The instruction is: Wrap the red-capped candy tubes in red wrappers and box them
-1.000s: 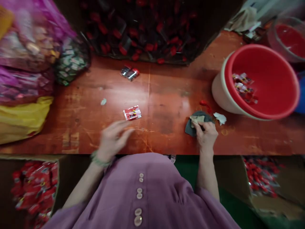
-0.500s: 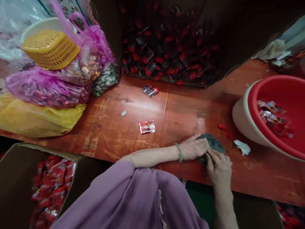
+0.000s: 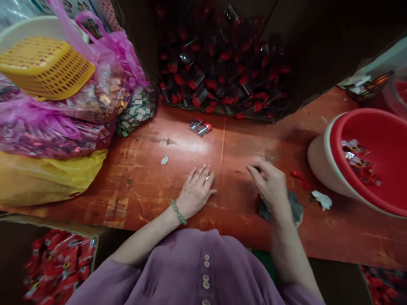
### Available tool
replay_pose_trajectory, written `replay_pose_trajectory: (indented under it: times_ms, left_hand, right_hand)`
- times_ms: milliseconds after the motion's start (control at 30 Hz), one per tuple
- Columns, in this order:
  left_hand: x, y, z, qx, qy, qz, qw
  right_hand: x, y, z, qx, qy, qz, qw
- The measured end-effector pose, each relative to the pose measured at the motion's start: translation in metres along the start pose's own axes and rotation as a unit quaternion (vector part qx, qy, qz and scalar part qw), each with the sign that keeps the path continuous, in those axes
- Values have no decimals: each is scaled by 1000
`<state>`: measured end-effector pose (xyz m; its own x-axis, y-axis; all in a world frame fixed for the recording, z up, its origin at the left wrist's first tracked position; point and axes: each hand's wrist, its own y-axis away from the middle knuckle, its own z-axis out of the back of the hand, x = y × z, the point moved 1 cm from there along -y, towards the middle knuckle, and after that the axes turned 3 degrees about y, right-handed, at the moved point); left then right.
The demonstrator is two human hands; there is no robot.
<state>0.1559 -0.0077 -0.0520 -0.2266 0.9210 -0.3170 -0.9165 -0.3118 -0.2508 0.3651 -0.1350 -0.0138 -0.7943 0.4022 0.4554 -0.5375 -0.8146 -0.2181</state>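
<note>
My left hand (image 3: 197,190), with a green bead bracelet (image 3: 178,212) at its wrist, lies palm down on the wooden table. Its fingers are stretched out, and whatever is under the palm is hidden. My right hand (image 3: 271,184) is over the table to the right, fingers bent and smeared by motion, so I cannot make out anything in it. Partly behind that hand and forearm is a crumpled dark green cloth (image 3: 295,207). Two small clear packs with red ends (image 3: 201,127) lie farther back.
A large cardboard box (image 3: 216,80) of red-capped clear pieces stands at the back. Right are a red basin (image 3: 337,140), a red strip (image 3: 300,178) and white tissue (image 3: 322,199). Left are filled bags (image 3: 63,135) and a yellow basket (image 3: 60,67). Below sits a box of red packets (image 3: 63,262).
My left hand has left the cloth and moved left to where a red printed packet lay; that packet is now out of sight. My right hand has risen off the cloth and shifted forward.
</note>
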Motion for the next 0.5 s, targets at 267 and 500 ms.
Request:
replay_pose_trajectory:
  times_ms: [267,500]
  left_hand:
    - [23,14,-27,9,-7,-31,999]
    - [25,13,-23,-33,7,-47,998]
  right_hand:
    - [98,-164,-135,136,75,75,985]
    - [73,-125,-134,143,72,106,981]
